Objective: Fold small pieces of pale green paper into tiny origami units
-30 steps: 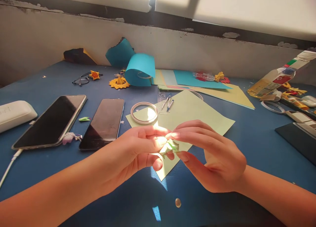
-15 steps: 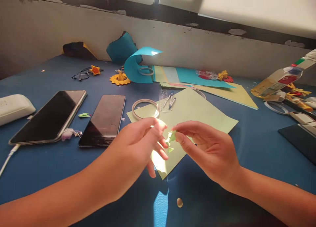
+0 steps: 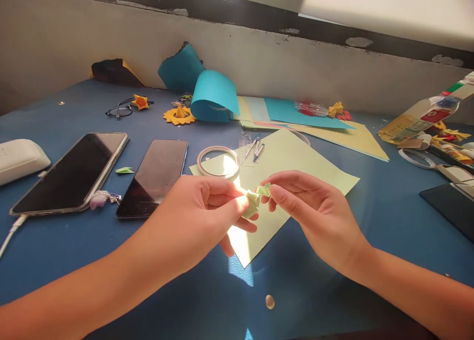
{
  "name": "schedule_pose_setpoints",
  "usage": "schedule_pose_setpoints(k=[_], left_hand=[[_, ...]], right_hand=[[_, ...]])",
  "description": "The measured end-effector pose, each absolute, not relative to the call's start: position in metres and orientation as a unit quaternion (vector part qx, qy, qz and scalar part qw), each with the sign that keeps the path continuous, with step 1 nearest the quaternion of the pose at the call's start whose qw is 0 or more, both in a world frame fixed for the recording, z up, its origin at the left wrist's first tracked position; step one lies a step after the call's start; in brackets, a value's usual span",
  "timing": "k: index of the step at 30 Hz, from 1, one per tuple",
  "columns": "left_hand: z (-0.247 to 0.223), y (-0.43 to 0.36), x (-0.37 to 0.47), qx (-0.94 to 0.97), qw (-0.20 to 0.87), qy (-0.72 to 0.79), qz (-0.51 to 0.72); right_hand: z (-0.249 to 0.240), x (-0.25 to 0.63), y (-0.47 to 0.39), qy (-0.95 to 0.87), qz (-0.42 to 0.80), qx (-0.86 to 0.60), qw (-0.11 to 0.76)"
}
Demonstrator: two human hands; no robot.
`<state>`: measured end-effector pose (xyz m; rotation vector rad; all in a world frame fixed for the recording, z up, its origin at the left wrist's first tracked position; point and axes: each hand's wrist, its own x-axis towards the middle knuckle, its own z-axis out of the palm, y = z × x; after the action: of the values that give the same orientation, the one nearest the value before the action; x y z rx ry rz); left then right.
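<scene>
My left hand (image 3: 213, 209) pinches a small piece of folded light-green paper (image 3: 252, 204) between thumb and forefinger. Right beside it, my right hand (image 3: 314, 216) holds a smaller light-green folded bit (image 3: 263, 190) at its fingertips. The two green bits meet or nearly meet; I cannot tell whether they are joined. Below both hands lies a pale green paper sheet (image 3: 296, 165), lit by sun near its front corner. A roll of tape (image 3: 200, 162) rests on the sheet's left part, with a compass (image 3: 255, 147) close by.
Two phones (image 3: 70, 174) (image 3: 157, 177) and a white case (image 3: 22, 160) lie at left. Glasses (image 3: 120, 110) and orange paper pieces (image 3: 179, 115) sit behind them. A curled blue sheet (image 3: 215, 93) and stacked papers (image 3: 311, 115) line the wall. A bottle (image 3: 418, 115) leans at right.
My left thumb and forefinger have closed on the green folded paper, which now shows more plainly. My right hand stays beside it. The curled blue sheet at the back has flopped over.
</scene>
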<state>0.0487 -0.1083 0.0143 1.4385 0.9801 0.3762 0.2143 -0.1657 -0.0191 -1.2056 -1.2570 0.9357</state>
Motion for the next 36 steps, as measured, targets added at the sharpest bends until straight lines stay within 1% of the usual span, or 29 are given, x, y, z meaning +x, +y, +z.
schedule_pose_setpoints(k=[3,7,18,27,32,36], left_hand=[[0.017,-0.11,0.052,0.624,0.618,0.448,0.168],[0.018,-0.11,0.052,0.603,0.636,0.456,0.155],[0.021,-0.106,0.051,0.549,0.707,0.43,0.117],[0.019,-0.107,0.05,0.507,0.769,0.374,0.107],[0.021,-0.107,0.051,0.468,0.794,0.373,0.106],[0.019,-0.106,0.05,0.465,0.805,0.35,0.111]], right_hand=[[-0.02,0.215,-0.165,-0.526,0.409,-0.497,0.556],[-0.019,0.212,-0.167,-0.536,0.392,-0.501,0.555],[-0.02,0.204,-0.17,-0.605,0.213,-0.541,0.544],[-0.02,0.206,-0.171,-0.691,0.122,-0.461,0.543],[-0.02,0.206,-0.172,-0.709,0.105,-0.451,0.532],[-0.021,0.205,-0.171,-0.71,0.132,-0.449,0.526]])
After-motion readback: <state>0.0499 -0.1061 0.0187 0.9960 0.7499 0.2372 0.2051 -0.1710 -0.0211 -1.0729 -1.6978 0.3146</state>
